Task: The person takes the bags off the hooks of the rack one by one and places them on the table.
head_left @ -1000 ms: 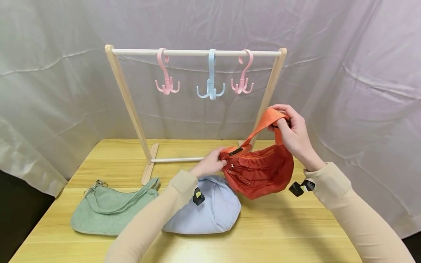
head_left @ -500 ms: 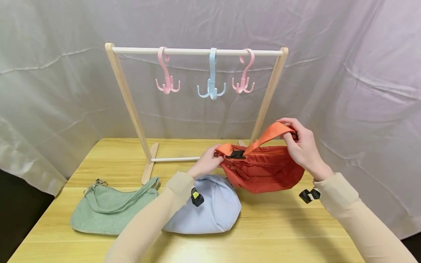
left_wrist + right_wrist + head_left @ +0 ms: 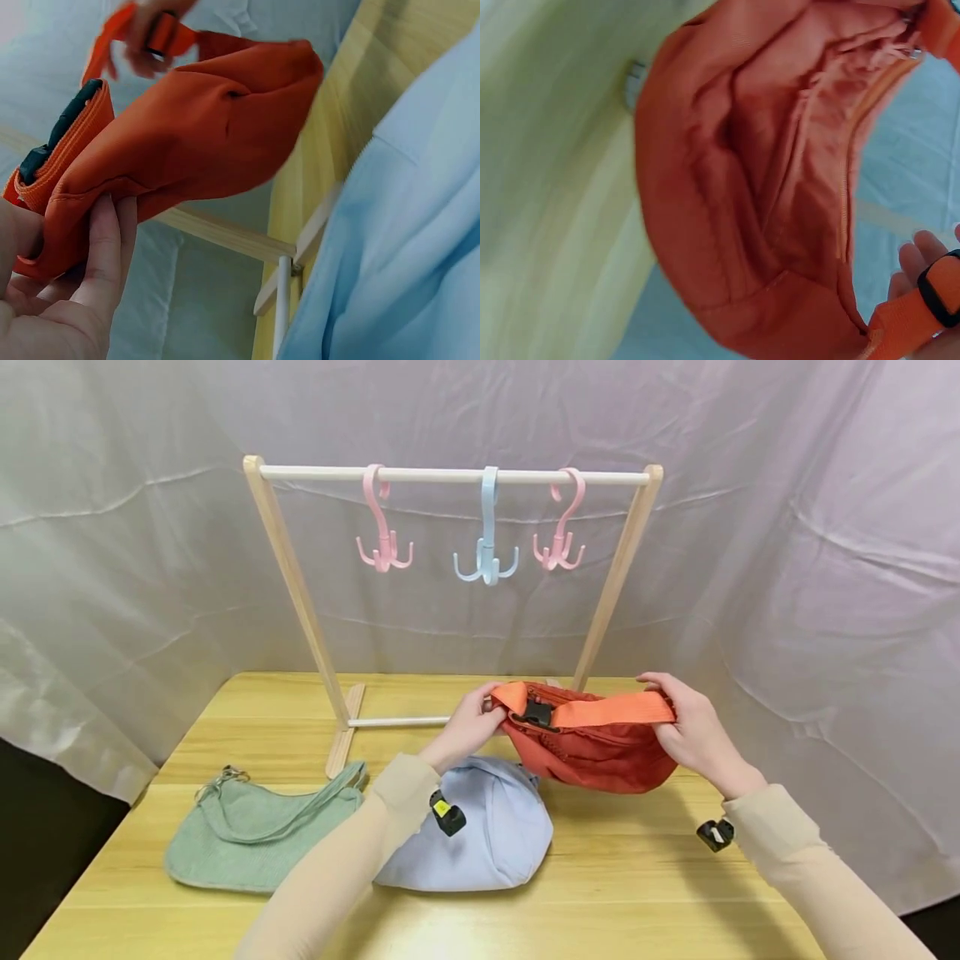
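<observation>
A red waist bag (image 3: 600, 760) is held up over the right part of the table, its orange strap (image 3: 611, 709) lying along the top. My left hand (image 3: 472, 722) pinches the bag's left end, beside the black buckle (image 3: 537, 713). At the other end my right hand (image 3: 693, 731) grips the strap near its black slider (image 3: 939, 289). The left wrist view shows thumb and fingers (image 3: 105, 247) on either side of the red cloth. Below the left forearm lies a light blue bag (image 3: 498, 835), partly covered by it. A green shoulder bag (image 3: 255, 839) lies to its left.
Behind the bags stands a wooden rack with a white top bar (image 3: 435, 474). From the bar hang a pink hook (image 3: 382, 531), a blue hook (image 3: 488, 539) and another pink hook (image 3: 562, 531). Grey cloth (image 3: 810, 610) surrounds the wooden table (image 3: 622, 877).
My right hand has moved down and to the right with the strap, which now lies flatter over the bag. The bag has tipped so its top shows more. The left hand has shifted slightly left.
</observation>
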`<state>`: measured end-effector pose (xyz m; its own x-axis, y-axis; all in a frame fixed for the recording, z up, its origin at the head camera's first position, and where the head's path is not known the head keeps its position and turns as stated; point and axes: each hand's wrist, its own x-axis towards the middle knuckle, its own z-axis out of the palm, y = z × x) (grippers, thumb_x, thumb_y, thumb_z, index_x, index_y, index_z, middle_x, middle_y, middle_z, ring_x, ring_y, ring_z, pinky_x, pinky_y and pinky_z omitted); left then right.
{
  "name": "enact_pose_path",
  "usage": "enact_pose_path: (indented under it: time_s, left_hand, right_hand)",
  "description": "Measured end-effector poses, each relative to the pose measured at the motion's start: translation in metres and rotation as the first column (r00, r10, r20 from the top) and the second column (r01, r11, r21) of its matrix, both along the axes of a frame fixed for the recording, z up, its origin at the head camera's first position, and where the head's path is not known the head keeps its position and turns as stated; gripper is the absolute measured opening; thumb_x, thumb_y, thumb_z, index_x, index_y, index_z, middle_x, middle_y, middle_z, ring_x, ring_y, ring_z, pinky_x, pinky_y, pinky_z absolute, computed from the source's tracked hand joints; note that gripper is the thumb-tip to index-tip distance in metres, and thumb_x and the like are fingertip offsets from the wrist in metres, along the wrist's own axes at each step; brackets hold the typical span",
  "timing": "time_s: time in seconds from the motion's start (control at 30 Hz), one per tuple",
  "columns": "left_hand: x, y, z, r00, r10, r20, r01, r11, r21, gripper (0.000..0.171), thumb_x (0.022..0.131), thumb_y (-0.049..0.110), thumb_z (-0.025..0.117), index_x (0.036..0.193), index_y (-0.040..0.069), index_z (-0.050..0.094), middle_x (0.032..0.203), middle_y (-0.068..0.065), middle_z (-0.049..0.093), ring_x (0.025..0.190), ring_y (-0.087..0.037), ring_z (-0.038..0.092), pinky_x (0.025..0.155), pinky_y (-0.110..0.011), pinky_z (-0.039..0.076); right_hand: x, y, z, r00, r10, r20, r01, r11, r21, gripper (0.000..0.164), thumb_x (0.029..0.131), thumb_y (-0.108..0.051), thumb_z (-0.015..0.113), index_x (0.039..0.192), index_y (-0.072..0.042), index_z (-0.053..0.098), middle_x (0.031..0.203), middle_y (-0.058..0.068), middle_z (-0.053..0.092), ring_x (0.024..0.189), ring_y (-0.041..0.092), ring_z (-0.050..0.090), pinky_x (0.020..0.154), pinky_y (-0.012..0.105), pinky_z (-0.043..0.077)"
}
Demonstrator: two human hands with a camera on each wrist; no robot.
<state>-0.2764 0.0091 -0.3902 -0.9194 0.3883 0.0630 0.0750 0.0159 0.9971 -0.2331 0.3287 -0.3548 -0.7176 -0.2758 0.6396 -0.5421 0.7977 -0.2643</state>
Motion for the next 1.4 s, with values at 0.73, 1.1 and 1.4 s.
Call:
enact_pose_path:
  time_s: [0.73,1.1,1.4]
  left_hand:
    - [0.006,0.000,-0.013,0.999,-0.038,0.009,0.038,0.999,-0.018,0.048,0.100,-0.002,0.043,0.147,0.005,0.048,0.128,-0.027,0.064,0.092,-0.011,0.068,0.089,-0.035,0.060]
    - [0.009,0.000,-0.019,0.999,-0.041,0.030,0.041,0.999,-0.004,0.049,0.100,-0.003,0.041,0.148,0.005,0.046,0.128,-0.028,0.062,0.095,-0.015,0.069,0.093,-0.042,0.059]
    - [0.009,-0.003,-0.025,0.997,-0.066,0.046,0.067,0.998,-0.004,0.050,0.099,-0.002,0.042,0.149,0.005,0.044,0.126,-0.029,0.063,0.090,-0.012,0.068,0.090,-0.040,0.060]
  right_hand:
    - [0.010,0.028,-0.066,0.865,0.163,0.475,-0.022,0.957,-0.288,0.081,0.081,-0.010,0.083,0.149,0.000,0.039,0.149,0.025,0.042,0.135,0.043,0.037,0.095,0.003,0.034]
    - [0.008,0.037,-0.085,0.792,0.162,0.588,0.172,0.865,-0.471,0.051,0.106,-0.024,0.050,0.150,-0.004,0.035,0.142,0.016,0.045,0.112,-0.013,0.045,0.091,0.010,0.041]
    - [0.002,0.037,-0.095,0.647,0.297,0.702,0.368,0.684,-0.630,0.051,0.103,-0.036,0.056,0.143,-0.012,0.035,0.112,-0.018,0.053,0.100,-0.009,0.058,0.090,0.019,0.053]
